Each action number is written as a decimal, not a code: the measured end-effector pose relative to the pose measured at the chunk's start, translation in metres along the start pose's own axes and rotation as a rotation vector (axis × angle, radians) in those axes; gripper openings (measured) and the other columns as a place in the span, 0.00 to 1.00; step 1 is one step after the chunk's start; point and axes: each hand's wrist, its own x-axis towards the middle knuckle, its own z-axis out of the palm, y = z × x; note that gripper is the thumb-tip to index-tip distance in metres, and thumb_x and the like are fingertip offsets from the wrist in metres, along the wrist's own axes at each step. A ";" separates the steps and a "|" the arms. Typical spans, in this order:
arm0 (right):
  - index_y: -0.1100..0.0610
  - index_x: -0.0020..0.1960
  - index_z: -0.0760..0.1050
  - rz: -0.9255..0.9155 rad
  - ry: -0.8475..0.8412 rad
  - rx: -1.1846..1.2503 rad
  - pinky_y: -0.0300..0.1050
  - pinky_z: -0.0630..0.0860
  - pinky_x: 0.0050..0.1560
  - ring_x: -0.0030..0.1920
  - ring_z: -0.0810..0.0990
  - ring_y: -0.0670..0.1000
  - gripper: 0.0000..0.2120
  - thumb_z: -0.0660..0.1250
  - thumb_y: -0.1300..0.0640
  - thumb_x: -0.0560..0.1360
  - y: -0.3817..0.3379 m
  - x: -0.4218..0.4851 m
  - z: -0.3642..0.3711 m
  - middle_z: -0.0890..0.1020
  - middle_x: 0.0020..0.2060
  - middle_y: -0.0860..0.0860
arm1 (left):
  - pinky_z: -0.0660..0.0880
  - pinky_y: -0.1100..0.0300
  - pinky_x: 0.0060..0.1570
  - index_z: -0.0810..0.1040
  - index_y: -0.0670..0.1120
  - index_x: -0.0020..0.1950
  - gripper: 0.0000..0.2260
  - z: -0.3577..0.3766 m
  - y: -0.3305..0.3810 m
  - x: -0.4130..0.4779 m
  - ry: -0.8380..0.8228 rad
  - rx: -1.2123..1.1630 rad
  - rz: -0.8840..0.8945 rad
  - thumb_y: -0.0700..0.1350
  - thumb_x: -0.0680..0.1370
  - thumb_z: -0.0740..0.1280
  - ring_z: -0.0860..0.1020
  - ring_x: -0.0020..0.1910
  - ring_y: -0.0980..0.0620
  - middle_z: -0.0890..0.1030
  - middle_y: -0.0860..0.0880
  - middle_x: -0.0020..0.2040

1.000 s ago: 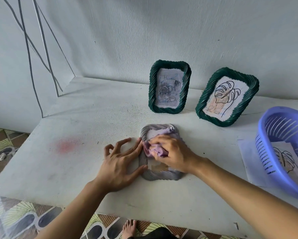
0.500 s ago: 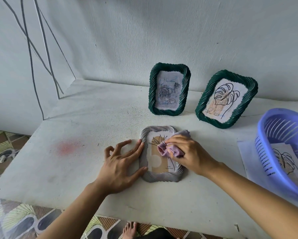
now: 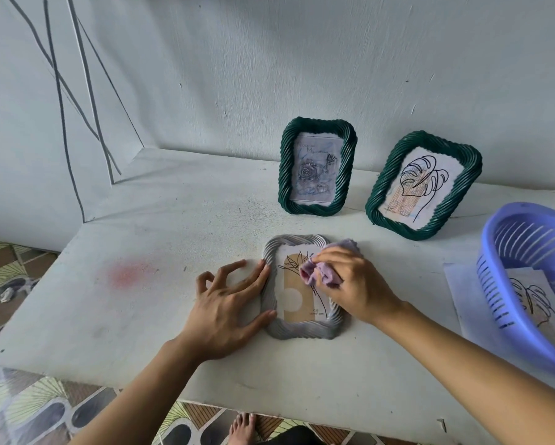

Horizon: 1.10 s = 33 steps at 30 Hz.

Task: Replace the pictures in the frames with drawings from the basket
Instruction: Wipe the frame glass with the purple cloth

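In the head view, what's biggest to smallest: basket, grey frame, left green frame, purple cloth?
1. Basket, though cut off.
2. Grey frame and left green frame look alike; grey lies nearer.
3. Purple cloth, bunched in the right hand.

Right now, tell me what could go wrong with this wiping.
The left hand steadies the grey frame only at its left edge, so a hard rub with the cloth in the right hand might slide it. The right forearm lies close to the blue basket and could knock it.
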 end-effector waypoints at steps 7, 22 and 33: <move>0.60 0.48 0.84 0.031 0.045 -0.076 0.51 0.79 0.57 0.54 0.83 0.51 0.13 0.66 0.53 0.73 -0.022 0.035 0.024 0.85 0.52 0.53 | 0.56 0.44 0.66 0.50 0.60 0.81 0.33 0.001 0.000 0.000 0.000 0.006 0.004 0.72 0.79 0.46 0.56 0.79 0.52 0.57 0.65 0.79; 0.61 0.51 0.80 0.023 -0.159 0.138 0.46 0.75 0.58 0.52 0.79 0.50 0.17 0.65 0.47 0.78 -0.038 0.035 0.017 0.84 0.49 0.53 | 0.56 0.44 0.65 0.50 0.60 0.81 0.33 0.002 0.000 0.000 0.014 0.016 0.005 0.72 0.79 0.47 0.57 0.78 0.51 0.59 0.65 0.78; 0.58 0.51 0.81 -0.070 -0.326 0.221 0.47 0.74 0.59 0.52 0.79 0.46 0.13 0.68 0.47 0.79 -0.024 -0.036 -0.019 0.83 0.49 0.47 | 0.51 0.45 0.67 0.50 0.61 0.81 0.34 0.002 -0.001 0.001 -0.009 -0.010 -0.012 0.72 0.78 0.49 0.53 0.79 0.55 0.54 0.68 0.79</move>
